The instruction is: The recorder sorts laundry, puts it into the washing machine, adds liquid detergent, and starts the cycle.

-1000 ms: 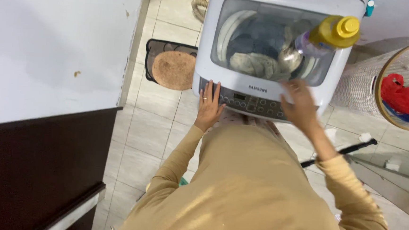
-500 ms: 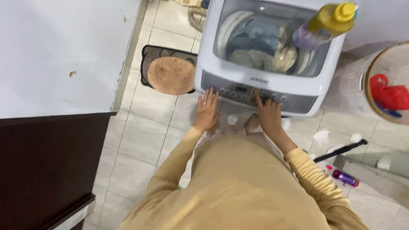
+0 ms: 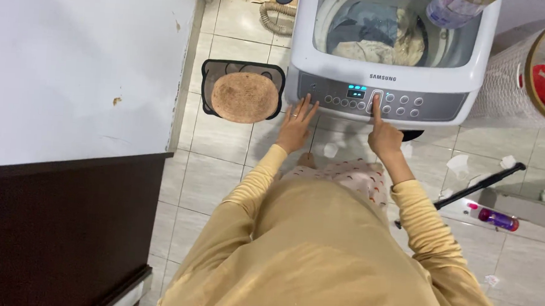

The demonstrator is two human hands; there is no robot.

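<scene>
Since half a second ago our right hand (image 3: pixel 384 136) has slid right along the control panel (image 3: pixel 376 101), its forefinger now pressing a button beside the lit display (image 3: pixel 356 91). Our left hand (image 3: pixel 296 123) rests flat and open at the panel's left end. The washing machine (image 3: pixel 392 53), straight ahead, is loaded with laundry (image 3: pixel 374 36) and powered on; we judge settings remain.

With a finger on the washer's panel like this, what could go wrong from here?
The bottle lying on the washing machine lid might roll off once the drum shakes. Closely packed buttons make a wrong press by the right hand plausible. Paper scraps and a dark stick on the floor could trip the feet.
</scene>
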